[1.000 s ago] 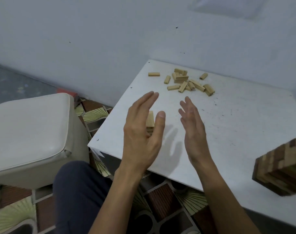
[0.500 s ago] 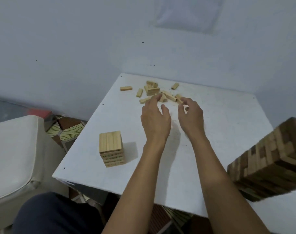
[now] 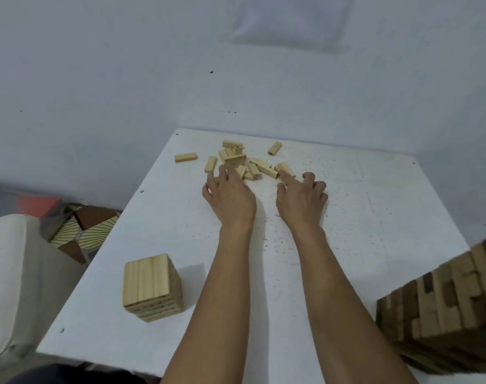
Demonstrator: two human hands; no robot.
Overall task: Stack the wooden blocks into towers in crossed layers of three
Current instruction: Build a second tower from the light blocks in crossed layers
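Note:
A small tower (image 3: 150, 286) of pale wooden blocks stands near the front left of the white table (image 3: 374, 206). Several loose pale blocks (image 3: 237, 159) lie in a heap at the far side. My left hand (image 3: 228, 194) reaches into the near edge of the heap with spread, straight fingers touching blocks. My right hand (image 3: 302, 196) is at the heap's right end. Its index finger lies on one block (image 3: 287, 169) while the other fingers are curled, and any grip is hidden.
A large tower (image 3: 446, 309) of mixed dark and light blocks leans in at the right edge. A single block (image 3: 185, 157) and another (image 3: 274, 148) lie apart from the heap. A cream cushioned seat (image 3: 6, 275) stands left of the table, and a wall is right behind it.
Both hands left the small tower and moved forward to the loose heap. The view shifted, so the small tower now shows uncovered at the front left.

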